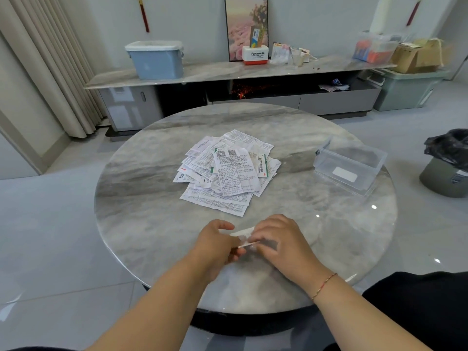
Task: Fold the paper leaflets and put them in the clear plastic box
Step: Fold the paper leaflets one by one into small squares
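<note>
Near the front edge of the round marble surface (152, 153), both hands meet over one small folded leaflet (242, 233). The left hand (217, 243) pinches the paper's left end, thumb and fingers closed on it, while the right hand (279, 240) grips the right end, its fingers curled down over the sheet so that most of it is hidden. Only a white strip shows between the two hands, and a thin folded edge peeks out just below it. The leaflet is blurred, so I cannot tell whether it rests on the surface or sits slightly above it. A thin red cord bracelet (324, 285) circles the right wrist.

Beyond the hands, at the middle of the surface, lies a loose pile of unfolded printed leaflets (225, 173), overlapping at all angles and well apart from the hands. To the right of the pile, and apart from it, stands the clear plastic box (350, 164), lid off and open upward, with a white label on its near wall. It is far forward and right of the right hand.
</note>
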Action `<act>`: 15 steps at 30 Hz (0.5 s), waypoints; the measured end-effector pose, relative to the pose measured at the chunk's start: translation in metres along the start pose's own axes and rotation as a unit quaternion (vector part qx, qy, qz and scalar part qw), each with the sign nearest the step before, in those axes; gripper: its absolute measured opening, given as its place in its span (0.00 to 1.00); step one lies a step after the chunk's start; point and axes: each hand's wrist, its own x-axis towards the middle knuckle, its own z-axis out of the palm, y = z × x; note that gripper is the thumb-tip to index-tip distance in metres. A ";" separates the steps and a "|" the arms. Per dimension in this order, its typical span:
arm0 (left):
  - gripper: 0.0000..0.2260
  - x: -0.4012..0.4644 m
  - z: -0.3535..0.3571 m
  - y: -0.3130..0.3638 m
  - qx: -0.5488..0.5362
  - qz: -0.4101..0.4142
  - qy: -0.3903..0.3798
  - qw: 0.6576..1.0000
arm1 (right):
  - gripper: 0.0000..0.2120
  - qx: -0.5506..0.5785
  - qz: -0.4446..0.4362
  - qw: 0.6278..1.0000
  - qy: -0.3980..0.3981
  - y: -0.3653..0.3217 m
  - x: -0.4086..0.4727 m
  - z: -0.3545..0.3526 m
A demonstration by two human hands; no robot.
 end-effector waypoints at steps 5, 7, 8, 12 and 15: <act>0.10 0.006 0.005 0.005 0.211 0.170 0.009 0.962 | 0.05 -0.001 0.019 1.000 0.019 0.001 0.010 -0.017; 0.14 0.004 0.008 0.007 0.281 0.279 0.007 0.918 | 0.05 0.007 0.049 0.999 0.022 0.001 0.012 -0.023; 0.12 0.003 0.010 0.008 0.286 0.293 -0.009 0.912 | 0.06 0.011 0.063 0.998 0.019 0.001 0.012 -0.024; 0.09 0.007 0.019 0.007 0.352 0.324 0.040 0.877 | 0.10 0.064 0.120 0.991 -0.015 0.000 0.013 -0.027; 0.12 0.012 0.024 0.010 0.359 0.317 0.092 0.873 | 0.11 0.097 0.184 0.978 -0.017 0.006 0.016 -0.034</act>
